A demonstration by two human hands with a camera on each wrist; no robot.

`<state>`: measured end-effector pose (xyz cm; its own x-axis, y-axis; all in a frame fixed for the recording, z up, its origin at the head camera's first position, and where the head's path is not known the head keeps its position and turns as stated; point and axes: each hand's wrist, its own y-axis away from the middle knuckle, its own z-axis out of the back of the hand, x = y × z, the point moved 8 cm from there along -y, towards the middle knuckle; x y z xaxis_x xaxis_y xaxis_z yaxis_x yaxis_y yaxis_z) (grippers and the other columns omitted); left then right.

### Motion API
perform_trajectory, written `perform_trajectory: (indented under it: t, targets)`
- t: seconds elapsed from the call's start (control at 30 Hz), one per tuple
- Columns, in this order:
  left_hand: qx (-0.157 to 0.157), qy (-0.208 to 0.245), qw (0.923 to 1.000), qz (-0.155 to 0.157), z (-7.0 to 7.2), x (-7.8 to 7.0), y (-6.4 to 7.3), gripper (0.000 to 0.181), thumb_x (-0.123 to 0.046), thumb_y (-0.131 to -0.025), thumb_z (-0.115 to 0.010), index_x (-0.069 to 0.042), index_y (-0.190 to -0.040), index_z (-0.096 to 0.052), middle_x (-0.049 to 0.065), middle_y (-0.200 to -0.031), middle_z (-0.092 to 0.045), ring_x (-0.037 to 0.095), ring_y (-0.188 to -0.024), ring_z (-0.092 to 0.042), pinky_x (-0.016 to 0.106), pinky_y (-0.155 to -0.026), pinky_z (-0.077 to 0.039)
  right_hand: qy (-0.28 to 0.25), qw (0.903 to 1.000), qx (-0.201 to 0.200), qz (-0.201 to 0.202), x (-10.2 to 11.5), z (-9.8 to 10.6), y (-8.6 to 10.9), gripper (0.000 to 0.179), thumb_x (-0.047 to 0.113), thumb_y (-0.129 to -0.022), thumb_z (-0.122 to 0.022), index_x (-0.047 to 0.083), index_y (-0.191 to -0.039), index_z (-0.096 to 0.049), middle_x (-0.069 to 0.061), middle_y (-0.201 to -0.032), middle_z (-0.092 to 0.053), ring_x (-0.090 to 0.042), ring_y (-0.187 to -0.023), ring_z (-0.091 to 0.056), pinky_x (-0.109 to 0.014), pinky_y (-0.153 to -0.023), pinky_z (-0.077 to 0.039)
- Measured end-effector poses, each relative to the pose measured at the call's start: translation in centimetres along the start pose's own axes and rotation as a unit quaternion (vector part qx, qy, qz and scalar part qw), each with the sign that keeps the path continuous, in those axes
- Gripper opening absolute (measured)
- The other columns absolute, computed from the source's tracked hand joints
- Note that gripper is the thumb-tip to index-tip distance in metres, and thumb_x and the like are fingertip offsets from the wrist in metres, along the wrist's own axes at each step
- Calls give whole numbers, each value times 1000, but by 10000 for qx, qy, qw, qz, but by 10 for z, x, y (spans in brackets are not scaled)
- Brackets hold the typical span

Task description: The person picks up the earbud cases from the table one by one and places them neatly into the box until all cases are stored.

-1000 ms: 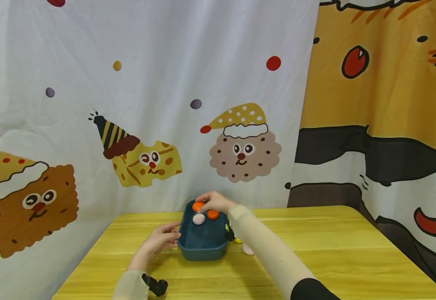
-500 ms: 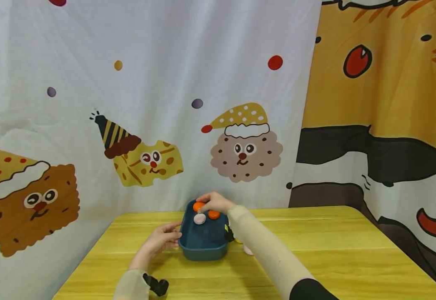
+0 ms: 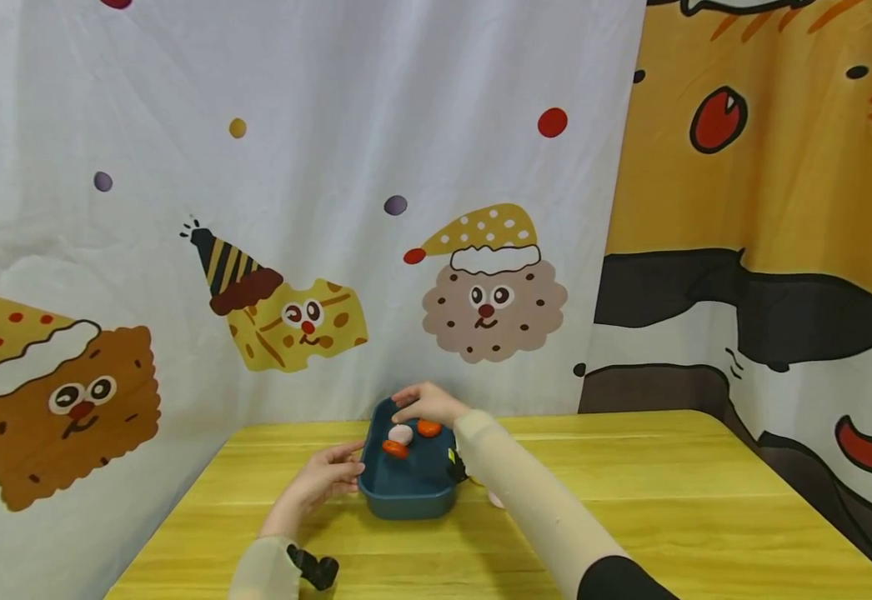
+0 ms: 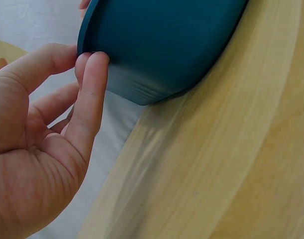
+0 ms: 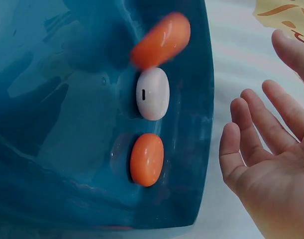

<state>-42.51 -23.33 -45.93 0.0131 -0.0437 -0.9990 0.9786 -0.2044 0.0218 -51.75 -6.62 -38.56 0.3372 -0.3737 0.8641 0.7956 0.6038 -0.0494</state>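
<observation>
A dark teal plastic bin (image 3: pixel 409 507) stands on the table near the curtain. My left hand (image 3: pixel 323 482) pinches its left rim between thumb and fingers, and the left wrist view shows the fingertips on the wall (image 4: pixel 166 55). Inside the bin are a white egg-shaped piece (image 5: pixel 154 94) with a small dark slot, an orange one (image 5: pixel 148 159), and a second orange one (image 5: pixel 161 41), tilted and blurred, that overlaps the white one's end. My right hand (image 3: pixel 430 404) hovers over the bin's far end with fingers spread and holds nothing.
Beside the bin's right side, a pale pink piece (image 3: pixel 496 500) shows partly behind the right sleeve. The wooden table (image 3: pixel 631 492) reaches to a printed curtain (image 3: pixel 293 167) just behind the bin. A black camera mount (image 3: pixel 313 568) sits on the left wrist.
The orange piece under my right fingers has left them and now lies nearer, in front of the white piece. My right hand's fingers have opened; the left hand stays on the rim.
</observation>
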Motion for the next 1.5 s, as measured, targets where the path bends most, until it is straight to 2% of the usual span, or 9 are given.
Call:
perform_trajectory:
  t: [0.33, 0.77, 1.0, 1.2, 1.5]
  targets:
    - [-63, -67, 9999, 45, -3, 0, -4, 57, -3, -93, -61, 6, -145, -38, 9, -96, -54, 15, -70, -58, 29, -68, -57, 44, 9999, -28, -94, 0, 5, 6, 48, 16, -86, -75, 2, -130, -61, -14, -123, -63, -25, -112, -59, -44, -97, -46]
    - [173, 27, 9998, -38, -11, -3, -5, 58, -1, -94, -59, 8, -146, -35, 9, -96, -55, 14, -71, -59, 30, -71, -57, -70, 9998, -5, -163, 1, 12, 12, 48, 18, -87, -74, 4, -131, -61, -15, -126, -61, -26, -113, -58, -48, -99, -44]
    - [162, 4, 9998, -88, -8, -4, -4, 59, -2, -94, -59, 9, -146, -34, 10, -100, -52, 14, -73, -59, 31, -72, -57, -45, 10000, 17, -33, 10, 19, 18, 47, 20, -89, -72, 7, -132, -60, -16, -130, -58, -24, -113, -57, -49, -98, -45]
    - [100, -27, 9999, -76, -4, -3, -3, 61, -3, -93, -61, 8, -146, -34, 10, -100, -52, 15, -73, -59, 32, -72, -57, 84, 9999, 38, 139, 19, 27, 26, 43, 21, -88, -72, 14, -130, -62, -6, -124, -63, -21, -113, -57, -43, -93, -48]
    - [128, -106, 9998, -82, -1, 1, 1, 60, -2, -93, -60, 10, -145, -34, 11, -99, -52, 17, -73, -59, 34, -73, -57, -6, 9996, -24, 294, 16, 37, 44, 44, 20, -88, -72, 13, -130, -62, -4, -121, -65, -19, -108, -60, -38, -88, -51]
